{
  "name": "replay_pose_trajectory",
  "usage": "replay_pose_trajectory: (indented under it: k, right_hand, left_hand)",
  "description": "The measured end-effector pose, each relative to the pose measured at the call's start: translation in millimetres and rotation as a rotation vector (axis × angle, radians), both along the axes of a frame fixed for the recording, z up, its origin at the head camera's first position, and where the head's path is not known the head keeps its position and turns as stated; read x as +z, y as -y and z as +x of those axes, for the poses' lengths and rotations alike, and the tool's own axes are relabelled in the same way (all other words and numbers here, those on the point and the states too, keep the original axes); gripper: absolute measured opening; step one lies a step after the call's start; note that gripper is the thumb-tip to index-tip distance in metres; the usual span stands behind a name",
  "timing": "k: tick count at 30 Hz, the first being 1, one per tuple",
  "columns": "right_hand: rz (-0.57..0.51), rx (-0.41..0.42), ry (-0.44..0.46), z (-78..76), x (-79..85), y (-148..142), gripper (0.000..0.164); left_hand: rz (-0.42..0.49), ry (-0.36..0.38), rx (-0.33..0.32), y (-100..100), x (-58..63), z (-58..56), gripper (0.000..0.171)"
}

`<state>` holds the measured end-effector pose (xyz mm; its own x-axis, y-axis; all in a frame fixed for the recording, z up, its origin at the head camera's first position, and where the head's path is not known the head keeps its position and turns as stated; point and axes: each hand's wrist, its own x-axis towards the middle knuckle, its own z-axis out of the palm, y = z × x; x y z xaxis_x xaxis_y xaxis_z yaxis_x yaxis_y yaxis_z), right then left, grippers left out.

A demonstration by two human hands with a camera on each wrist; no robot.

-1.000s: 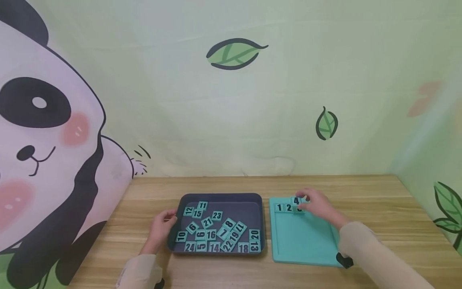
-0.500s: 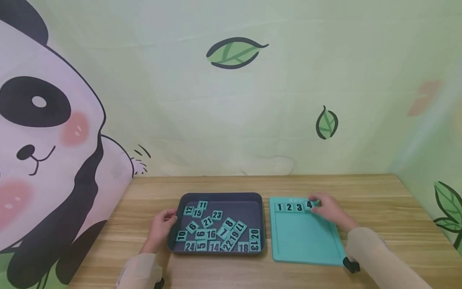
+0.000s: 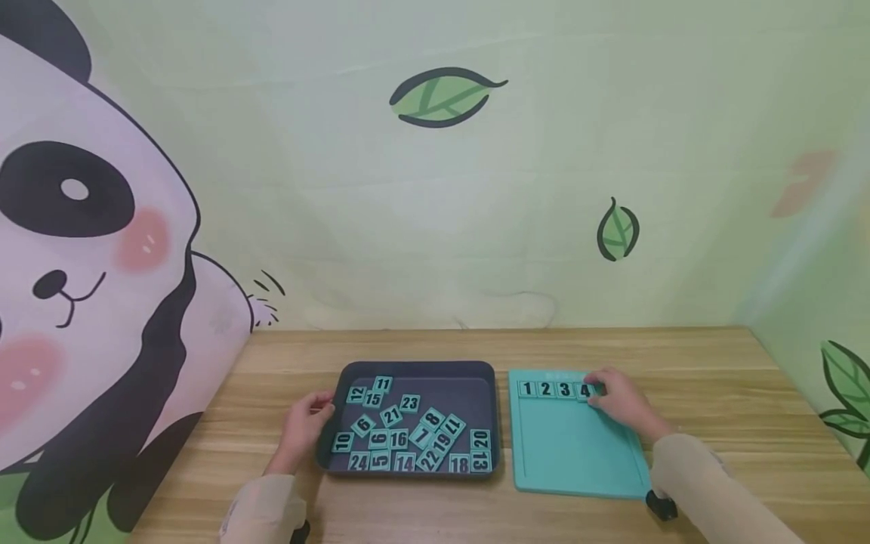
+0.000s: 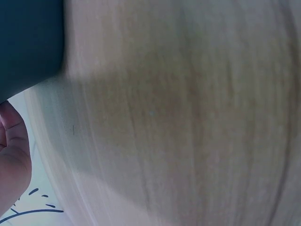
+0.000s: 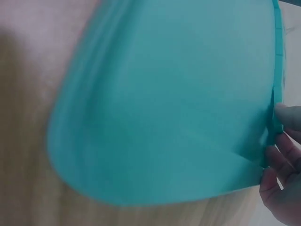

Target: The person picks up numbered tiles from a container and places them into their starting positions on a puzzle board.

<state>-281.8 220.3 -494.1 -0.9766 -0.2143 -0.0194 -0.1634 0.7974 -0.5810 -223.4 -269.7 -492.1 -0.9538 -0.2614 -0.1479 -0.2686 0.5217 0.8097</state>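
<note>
My right hand (image 3: 621,400) is at the top edge of the turquoise board (image 3: 578,453), its thumb and fingers pinching the number 4 tile (image 3: 584,391) at its right side. The tile stands in line right after the number 3 tile (image 3: 565,390), with 1 and 2 further left. In the right wrist view, the thumb and a finger close on the end of this tile row (image 5: 279,61). My left hand (image 3: 306,427) holds the left rim of the dark tray (image 3: 492,400) with curled fingers. The left wrist view shows the fingers (image 4: 14,125) against the tray's outer wall (image 4: 28,47).
Inside the tray lie several loose turquoise number tiles, some overlapping, such as 23 (image 3: 409,403) and 20 (image 3: 480,440). Tray and board stand side by side on a wooden table (image 3: 421,514) with a narrow gap between them. Behind rises a printed wall cloth (image 3: 340,189).
The number 4 tile has moved right and down from above the 3 tile into the row beside it, carried by my right hand. My left hand has stayed at the tray.
</note>
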Motion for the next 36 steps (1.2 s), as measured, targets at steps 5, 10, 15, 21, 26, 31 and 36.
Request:
replay_pose_trajectory:
  k: [5,10,15,21,26,31,36]
  right_hand:
    - [0.030,-0.034,0.012,-0.2,-1.9,2.6,0.034]
    - [0.060,-0.056,0.007,-0.1,-3.9,3.9,0.036]
    - [0.070,-0.053,-0.023,1.1,-3.4,5.0,0.037]
    - [0.044,-0.011,-0.087,3.6,8.3,15.6,0.038]
    - [0.024,0.024,-0.124,3.5,14.7,29.7,0.036]
    - [0.005,0.043,-0.119,4.4,17.7,43.6,0.037]
    - [-0.023,0.088,-0.127,6.0,21.3,57.0,0.037]
  left_hand:
    - [-0.002,-0.009,0.000,0.1,-1.3,-0.1,0.031]
    - [-0.002,-0.019,-0.001,0.0,-2.4,0.4,0.031]
    - [0.013,0.003,0.007,-0.1,-1.8,-0.1,0.032]
    - [0.024,0.004,0.006,0.0,0.1,0.5,0.032]
    - [0.015,0.004,0.006,0.0,0.6,0.3,0.032]
    - [0.015,0.008,0.004,-0.1,0.4,0.0,0.032]
    - [0.018,0.003,0.005,0.5,-1.0,-0.8,0.032]
